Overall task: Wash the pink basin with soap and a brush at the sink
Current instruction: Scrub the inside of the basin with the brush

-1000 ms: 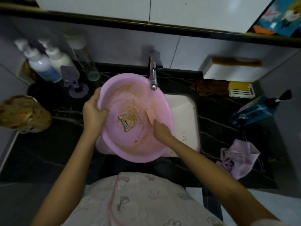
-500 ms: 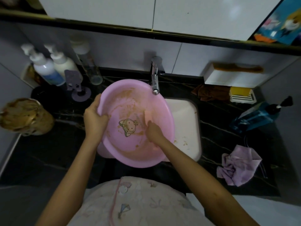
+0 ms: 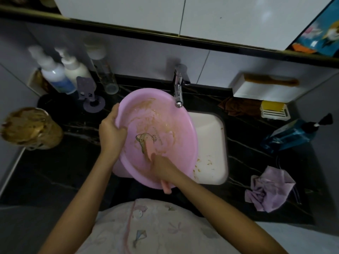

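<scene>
We see the pink basin (image 3: 185,132) held tilted over the left part of the white sink (image 3: 211,136), far rim right under the faucet (image 3: 178,88) spout. Left hand (image 3: 111,131) is clamped on the basin's left rim, fingers curled over the edge. Right hand (image 3: 163,167) is wrapped round the handle of a salmon-pink brush (image 3: 149,149). The brush head lies on the basin bottom, partly over the cartoon print (image 3: 145,138), and the handle end sticks out past the near rim. We note brown smears (image 3: 146,104) on the far inner wall and around the bottom, plus brown specks (image 3: 205,162) on the sink floor to the right of the basin.

The black counter (image 3: 73,162) carries the rest:
- Left back: two white pump bottles (image 3: 55,74), a clear bottle (image 3: 104,72) and a purple stand (image 3: 88,92).
- Far left: a brown-smeared container (image 3: 31,127).
- Right back: a white box (image 3: 256,90) with a brown comb (image 3: 271,81) on top, a brown cloth (image 3: 236,107), and a yellow block (image 3: 272,105) in a white slotted dish. We can't tell if the block is soap or sponge.
- Right: a blue pump bottle (image 3: 288,136) lying on its side.
- Near right: a crumpled lilac cloth (image 3: 269,189).

The person's light printed top (image 3: 156,226) fills the bottom of the view.
</scene>
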A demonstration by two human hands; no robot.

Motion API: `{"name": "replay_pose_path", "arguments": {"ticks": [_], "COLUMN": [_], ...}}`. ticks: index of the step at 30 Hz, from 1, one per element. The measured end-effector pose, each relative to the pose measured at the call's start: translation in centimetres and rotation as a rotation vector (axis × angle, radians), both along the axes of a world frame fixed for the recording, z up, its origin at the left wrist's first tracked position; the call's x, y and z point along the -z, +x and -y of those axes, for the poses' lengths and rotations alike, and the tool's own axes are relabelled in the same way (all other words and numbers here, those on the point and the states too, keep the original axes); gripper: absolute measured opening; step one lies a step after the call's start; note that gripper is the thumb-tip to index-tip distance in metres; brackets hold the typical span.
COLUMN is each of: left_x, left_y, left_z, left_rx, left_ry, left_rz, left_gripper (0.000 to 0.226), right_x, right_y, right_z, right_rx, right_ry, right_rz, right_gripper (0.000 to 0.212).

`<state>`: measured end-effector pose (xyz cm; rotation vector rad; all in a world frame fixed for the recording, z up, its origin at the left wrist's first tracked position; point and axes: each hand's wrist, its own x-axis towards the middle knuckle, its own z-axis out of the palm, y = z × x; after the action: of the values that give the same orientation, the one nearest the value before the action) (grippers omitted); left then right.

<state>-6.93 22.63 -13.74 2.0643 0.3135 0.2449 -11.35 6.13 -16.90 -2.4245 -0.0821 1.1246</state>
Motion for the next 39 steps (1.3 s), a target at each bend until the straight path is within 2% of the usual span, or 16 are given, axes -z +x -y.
{"name": "replay_pose_path", "arguments": {"ticks": [3, 6, 9, 11, 13, 15, 18, 20, 22, 25, 27, 29, 30, 32, 36, 39], "left_x": [0.3, -0.1, -0.4, -0.3, -0.2, -0.4, -0.3, -0.4, -0.8, -1.5, -2.0, -2.2, -2.2, -2.1, -2.2, -2.3], "left_y": [-0.2, -0.4, -0.3, -0.4, -0.5, -0.7, -0.7, -0.5, -0.2, -0.2, -0.5, -0.5, -0.4, -0.4, -0.7, -0.7], "left_z": [-0.4, -0.2, -0.1, -0.3, -0.4, -0.1, 0.1, 0.3, 0.5, 0.6, 0.6, 0.6, 0.6, 0.6, 0.9, 1.3], "left_rx": [0.009, 0.014, 0.012, 0.019, 0.017, -0.012, -0.004, 0.014, 0.012, 0.010, 0.046, 0.076, 0.078, 0.053, 0.009, -0.032], "left_ry": [-0.013, -0.014, 0.027, 0.024, 0.017, 0.010, 0.008, 0.013, 0.027, 0.038, 0.042, 0.054, 0.060, 0.085, 0.120, 0.135], "left_rz": [-0.018, -0.006, -0.003, -0.001, -0.001, -0.009, -0.030, -0.037, -0.037, -0.039, -0.042, -0.033, -0.028, -0.042, -0.065, -0.082], "left_gripper": [0.075, 0.073, 0.074, 0.075, 0.074, 0.071, 0.069, 0.069, 0.070, 0.070, 0.069, 0.068, 0.068, 0.070, 0.073, 0.072], "right_x": [0.7, 1.7, 1.5, 0.8, -0.1, -1.0, -3.5, -5.2, -5.3, -3.6, -2.5, -1.8, -1.4, -0.6, -0.8, -3.5], "right_y": [0.8, 4.5, 7.3, 7.7, 6.9, 5.1, 1.9, 0.2, -0.4, 1.5, 3.5, 5.4, 5.9, 5.8, 2.3, -0.2], "right_z": [1.4, 3.2, 5.1, 6.6, 8.1, 8.9, 7.9, 6.6, 6.0, 7.8, 9.7, 11.2, 11.7, 12.1, 11.4, 9.3], "right_rx": [-0.017, 0.066, -0.137, -0.248, -0.303, -0.390, -0.363, -0.315, -0.270, -0.254, -0.192, -0.258, -0.305, -0.344, -0.444, -0.464], "right_ry": [-0.075, -0.157, -0.329, -0.452, -0.506, -0.461, -0.178, 0.035, 0.135, -0.057, -0.312, -0.533, -0.580, -0.599, -0.530, -0.239], "right_rz": [-0.006, 0.153, 0.382, 0.414, 0.269, 0.035, -0.230, -0.278, -0.292, -0.317, -0.170, 0.167, 0.319, 0.435, 0.170, -0.131], "right_gripper": [0.033, 0.052, 0.057, 0.056, 0.052, 0.040, 0.040, 0.046, 0.052, 0.044, 0.037, 0.039, 0.045, 0.053, 0.042, 0.038]}}
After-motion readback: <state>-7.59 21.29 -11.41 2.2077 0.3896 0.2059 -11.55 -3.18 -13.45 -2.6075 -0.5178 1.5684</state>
